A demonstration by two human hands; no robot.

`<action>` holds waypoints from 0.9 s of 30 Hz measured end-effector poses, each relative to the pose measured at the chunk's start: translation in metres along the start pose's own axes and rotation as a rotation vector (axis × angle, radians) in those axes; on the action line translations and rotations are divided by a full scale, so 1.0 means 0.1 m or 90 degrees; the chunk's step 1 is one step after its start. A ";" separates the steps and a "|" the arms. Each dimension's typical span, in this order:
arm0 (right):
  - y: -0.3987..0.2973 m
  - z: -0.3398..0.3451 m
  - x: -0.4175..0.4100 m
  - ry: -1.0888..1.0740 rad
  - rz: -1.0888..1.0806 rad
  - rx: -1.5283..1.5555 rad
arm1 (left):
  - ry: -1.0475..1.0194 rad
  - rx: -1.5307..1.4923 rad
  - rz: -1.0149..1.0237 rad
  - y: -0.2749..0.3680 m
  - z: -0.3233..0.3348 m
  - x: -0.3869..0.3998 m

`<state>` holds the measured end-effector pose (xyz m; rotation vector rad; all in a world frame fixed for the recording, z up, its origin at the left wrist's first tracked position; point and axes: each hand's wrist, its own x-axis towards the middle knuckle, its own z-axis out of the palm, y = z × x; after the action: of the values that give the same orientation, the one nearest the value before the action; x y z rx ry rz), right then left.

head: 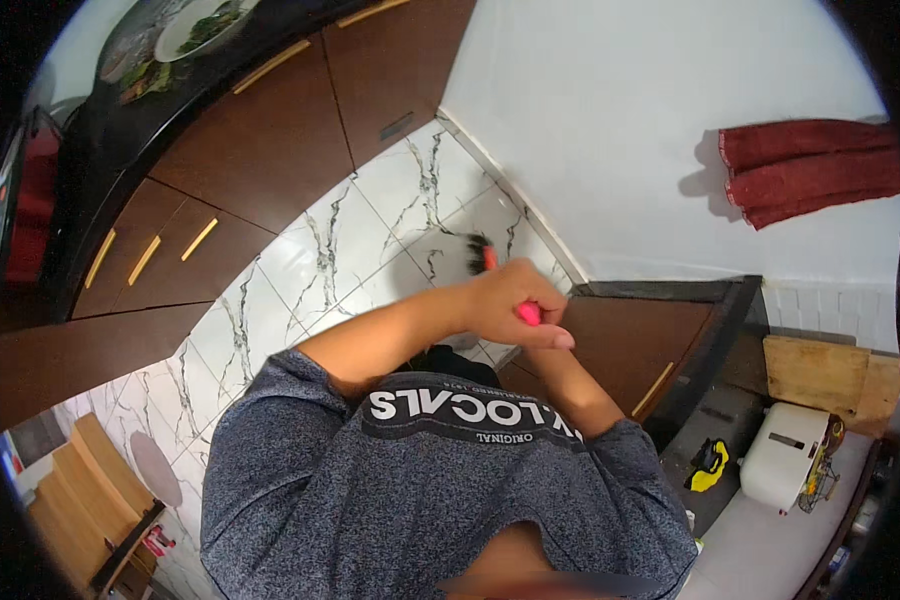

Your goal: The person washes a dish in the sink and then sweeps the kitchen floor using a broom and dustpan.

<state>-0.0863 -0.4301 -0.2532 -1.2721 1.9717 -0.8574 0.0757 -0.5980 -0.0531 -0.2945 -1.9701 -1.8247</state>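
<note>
My left hand (pixel 521 304) is closed around the pink handle (pixel 529 313) of a broom, seen nearly end-on from above. Its thumb points to the right. Below my fist, the broom's orange head (pixel 490 258) and black bristles (pixel 478 253) show over the white marble-look floor tiles (pixel 375 210). My right forearm (pixel 570 382) reaches up from the right and passes beneath my left hand, which hides my right hand. Whether that hand grips the handle is not visible.
Brown cabinets (pixel 247 142) line the left, below a black countertop holding a plate of leafy greens (pixel 210 30). A white wall (pixel 607 112) with a dark red cloth (pixel 802 169) stands ahead. On the right are another cabinet (pixel 630 337), a white appliance (pixel 784 454) and a wooden board (pixel 814 379).
</note>
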 end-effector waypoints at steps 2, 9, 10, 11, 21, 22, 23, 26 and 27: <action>-0.22 0.23 0.30 0.004 -0.022 -0.043 | 0.068 0.057 0.034 -0.44 0.09 -0.25; -0.42 0.85 0.49 -0.079 -0.168 0.103 | 0.122 0.147 -0.186 -0.86 0.00 -0.67; -0.46 0.93 0.60 -0.087 -0.168 0.074 | 0.084 0.181 -0.240 -0.70 -0.12 -0.60; -0.51 0.98 0.72 -0.100 -0.174 0.047 | 0.094 0.183 -0.245 -0.53 -0.20 -0.53; -0.25 0.53 0.87 -0.173 -0.256 -0.243 | 0.023 0.091 0.044 -0.04 -0.33 -0.48; -0.31 0.64 1.02 -0.176 -0.261 -0.271 | 0.115 0.017 0.027 -0.16 -0.33 -0.57; -0.35 0.68 1.16 -0.179 -0.267 -0.297 | 0.208 -0.057 0.010 -0.30 -0.32 -0.67; -0.25 0.91 1.21 -0.187 -0.357 -0.301 | 0.307 -0.012 -0.176 -0.95 -0.23 -1.12; -0.22 1.03 1.20 -0.182 -0.437 -0.277 | 0.307 -0.016 -0.180 -0.94 -0.26 -1.11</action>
<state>-0.0333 -0.5675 -0.3153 -2.2588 1.5388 -0.4982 0.1367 -0.6188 -0.1858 0.4043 -1.7068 -1.8669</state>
